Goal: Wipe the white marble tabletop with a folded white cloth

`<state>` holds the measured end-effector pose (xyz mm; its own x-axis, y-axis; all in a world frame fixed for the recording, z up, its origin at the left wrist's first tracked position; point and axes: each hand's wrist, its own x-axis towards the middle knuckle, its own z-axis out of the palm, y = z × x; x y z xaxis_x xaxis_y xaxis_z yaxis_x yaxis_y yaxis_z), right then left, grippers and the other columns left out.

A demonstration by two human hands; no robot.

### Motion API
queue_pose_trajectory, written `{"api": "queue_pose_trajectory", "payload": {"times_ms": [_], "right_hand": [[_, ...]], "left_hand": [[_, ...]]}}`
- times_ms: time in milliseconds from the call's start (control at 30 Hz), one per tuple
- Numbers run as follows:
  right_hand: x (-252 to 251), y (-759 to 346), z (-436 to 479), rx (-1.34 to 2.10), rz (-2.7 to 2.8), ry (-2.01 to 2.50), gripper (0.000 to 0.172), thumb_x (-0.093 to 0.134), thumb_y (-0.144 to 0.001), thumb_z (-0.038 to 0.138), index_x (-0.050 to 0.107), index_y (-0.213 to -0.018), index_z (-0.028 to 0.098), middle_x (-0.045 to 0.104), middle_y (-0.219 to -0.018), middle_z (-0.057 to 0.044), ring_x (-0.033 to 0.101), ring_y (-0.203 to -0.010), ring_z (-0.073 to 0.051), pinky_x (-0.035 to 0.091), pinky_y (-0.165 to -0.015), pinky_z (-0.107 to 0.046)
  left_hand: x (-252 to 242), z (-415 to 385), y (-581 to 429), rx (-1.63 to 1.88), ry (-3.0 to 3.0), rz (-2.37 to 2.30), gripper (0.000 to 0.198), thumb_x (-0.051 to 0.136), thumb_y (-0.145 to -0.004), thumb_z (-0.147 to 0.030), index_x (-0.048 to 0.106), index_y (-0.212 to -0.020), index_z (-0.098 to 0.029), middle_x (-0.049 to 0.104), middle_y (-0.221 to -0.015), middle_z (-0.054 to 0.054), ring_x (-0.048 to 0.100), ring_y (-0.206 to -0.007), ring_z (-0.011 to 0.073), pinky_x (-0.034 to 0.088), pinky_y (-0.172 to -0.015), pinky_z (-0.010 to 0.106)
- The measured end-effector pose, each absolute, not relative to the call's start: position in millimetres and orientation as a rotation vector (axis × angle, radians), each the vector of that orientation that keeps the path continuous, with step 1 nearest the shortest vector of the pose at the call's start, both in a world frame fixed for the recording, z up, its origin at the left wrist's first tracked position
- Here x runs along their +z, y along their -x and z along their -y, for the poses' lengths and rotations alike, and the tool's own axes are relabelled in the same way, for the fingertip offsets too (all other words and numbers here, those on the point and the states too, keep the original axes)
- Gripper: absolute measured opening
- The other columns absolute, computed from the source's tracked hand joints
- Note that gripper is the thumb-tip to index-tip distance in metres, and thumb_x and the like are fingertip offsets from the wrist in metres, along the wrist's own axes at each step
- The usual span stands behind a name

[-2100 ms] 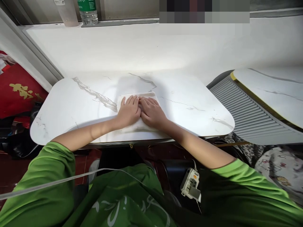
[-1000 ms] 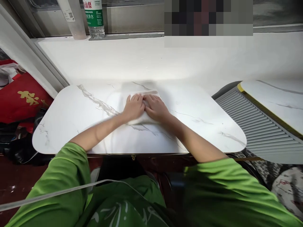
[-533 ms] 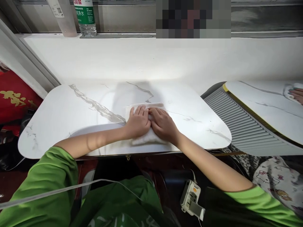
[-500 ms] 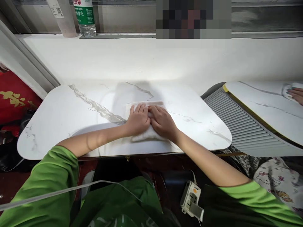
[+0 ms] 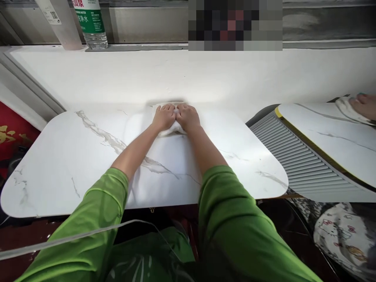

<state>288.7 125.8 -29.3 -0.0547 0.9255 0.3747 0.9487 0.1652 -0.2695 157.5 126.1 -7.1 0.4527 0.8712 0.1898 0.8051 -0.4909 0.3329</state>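
Note:
A white cloth (image 5: 174,128) lies bunched on the white marble-patterned tabletop (image 5: 88,168), at its far edge by the white wall. My left hand (image 5: 164,117) presses down on the cloth's left part, fingers closed over it. Right beside it, my right hand (image 5: 188,116) grips the right part, and the two hands touch or nearly touch at the thumbs. Both arms reach straight out over the table. Some of the cloth is hidden under my hands.
On the ledge behind stand a water bottle (image 5: 93,27) and a pale bottle (image 5: 63,27). At right, another person's hand (image 5: 364,105) holds a white cloth (image 5: 351,109) on a second table (image 5: 331,137) with ribbed grey sides. A thin cable (image 5: 88,234) crosses before my body.
Both my hands have pushed the cloth away from me, from the table's middle to its far edge. The other person's hand and cloth have also shifted. My view has moved slightly.

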Motion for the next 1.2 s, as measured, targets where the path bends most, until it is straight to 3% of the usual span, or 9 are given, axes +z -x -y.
{"api": "queue_pose_trajectory", "payload": {"times_ms": [200,600,733,933,1200], "right_hand": [[-33,-297,-102,-0.072,2.019,1.625,0.041,0.036,-0.086,0.02,0.063,-0.118,0.017,0.067,-0.126,-0.015,0.057,-0.119,-0.031,0.039,-0.107,-0.053],[-27,-304,85,-0.12,2.129,1.578,0.05,0.034,-0.09,0.023,0.059,-0.132,0.009,0.062,-0.136,-0.019,0.053,-0.132,-0.032,0.038,-0.113,-0.054],[-28,-319,121,-0.126,2.106,1.598,0.051,0.037,-0.09,0.023,0.058,-0.135,0.012,0.06,-0.138,-0.019,0.054,-0.132,-0.033,0.04,-0.113,-0.057],[-27,-333,95,-0.144,2.064,1.622,0.051,0.041,-0.084,0.018,0.061,-0.131,0.012,0.065,-0.131,-0.017,0.058,-0.126,-0.034,0.045,-0.109,-0.056],[-23,-336,-23,-0.146,2.075,1.695,0.046,0.038,-0.083,0.015,0.064,-0.12,0.008,0.069,-0.122,-0.019,0.062,-0.115,-0.032,0.046,-0.103,-0.046]], "left_hand": [[-5,-102,-159,0.402,-2.522,-1.493,0.049,0.027,-0.101,-0.021,0.044,-0.145,-0.009,0.038,-0.159,0.013,0.031,-0.149,0.0225,0.015,-0.124,0.046],[4,61,-154,0.259,-2.701,-1.244,0.056,0.033,-0.098,-0.024,0.039,-0.149,0.0,0.034,-0.158,0.023,0.027,-0.15,0.0333,0.014,-0.124,0.054],[0,87,-167,0.245,-2.754,-1.119,0.057,0.035,-0.097,-0.025,0.04,-0.148,0.0,0.036,-0.157,0.023,0.028,-0.15,0.0325,0.015,-0.124,0.054],[3,63,-182,0.202,-2.757,-1.069,0.056,0.031,-0.098,-0.022,0.037,-0.149,0.001,0.035,-0.158,0.02,0.028,-0.15,0.0291,0.014,-0.124,0.051],[7,-39,-198,0.214,-2.68,-1.228,0.054,0.028,-0.101,-0.019,0.034,-0.151,-0.001,0.034,-0.16,0.018,0.029,-0.149,0.0262,0.013,-0.124,0.046]]}}
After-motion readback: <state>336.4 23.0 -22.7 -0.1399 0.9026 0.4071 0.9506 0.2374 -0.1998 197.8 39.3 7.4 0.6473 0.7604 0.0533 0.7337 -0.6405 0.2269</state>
